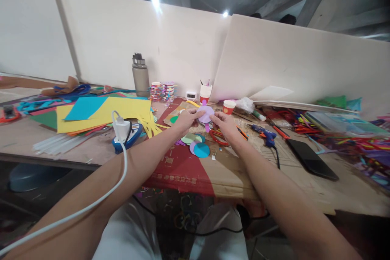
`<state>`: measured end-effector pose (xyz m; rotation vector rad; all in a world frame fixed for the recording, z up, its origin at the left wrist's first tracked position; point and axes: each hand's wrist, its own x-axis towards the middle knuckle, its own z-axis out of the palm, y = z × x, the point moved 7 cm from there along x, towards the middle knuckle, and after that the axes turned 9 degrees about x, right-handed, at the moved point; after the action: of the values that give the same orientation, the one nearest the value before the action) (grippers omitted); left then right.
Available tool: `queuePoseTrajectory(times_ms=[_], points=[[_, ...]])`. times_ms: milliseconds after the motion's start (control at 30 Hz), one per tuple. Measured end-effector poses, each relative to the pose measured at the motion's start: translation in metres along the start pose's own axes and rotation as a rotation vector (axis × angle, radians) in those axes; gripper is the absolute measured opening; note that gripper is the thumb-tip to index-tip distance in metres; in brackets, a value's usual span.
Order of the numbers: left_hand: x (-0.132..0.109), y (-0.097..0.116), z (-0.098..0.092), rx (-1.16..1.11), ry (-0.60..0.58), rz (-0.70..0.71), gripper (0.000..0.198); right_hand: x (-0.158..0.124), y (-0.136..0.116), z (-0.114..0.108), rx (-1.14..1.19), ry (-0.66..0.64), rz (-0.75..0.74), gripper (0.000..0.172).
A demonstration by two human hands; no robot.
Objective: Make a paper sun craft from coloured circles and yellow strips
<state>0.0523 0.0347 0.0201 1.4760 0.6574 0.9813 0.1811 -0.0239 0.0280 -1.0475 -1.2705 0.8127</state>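
Between my two hands, above the cardboard, is a light purple paper disc (205, 114) with small purple tabs sticking out at its top and bottom. My left hand (187, 122) pinches its left edge, and my right hand (224, 123) pinches the right edge. What lies behind the disc is mostly hidden. Just below the hands, several loose paper circles in pale green, purple and blue overlap; the blue paper circle (201, 150) is nearest me. A red-handled tool (218, 138), partly covered by my right hand, lies beside them.
A blue glue gun (265, 135) and a black phone (310, 158) lie at right. Behind stand paper cups (229, 107), a small digital clock (191, 95) and a grey bottle (140, 76). At left are yellow paper (122, 107) and a white plug (122, 129), its cable crossing my left forearm.
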Motion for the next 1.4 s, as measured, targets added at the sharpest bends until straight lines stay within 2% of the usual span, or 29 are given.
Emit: queuePoseTrajectory(times_ms=[133,367,667,1400], points=[[0.000,-0.005,0.000,-0.091,0.008,-0.049,0.044,0.001,0.003,0.000,0.014,-0.002,0.013,0.044],[0.003,-0.009,-0.003,-0.066,0.034,-0.056,0.046,0.002,0.008,-0.002,0.018,-0.001,0.014,0.044],[0.002,-0.006,-0.003,-0.060,0.022,-0.021,0.039,0.002,0.008,-0.001,0.018,-0.008,0.022,0.044],[0.000,0.002,-0.002,0.026,0.015,0.034,0.041,0.000,0.000,-0.002,-0.037,0.007,-0.007,0.040]])
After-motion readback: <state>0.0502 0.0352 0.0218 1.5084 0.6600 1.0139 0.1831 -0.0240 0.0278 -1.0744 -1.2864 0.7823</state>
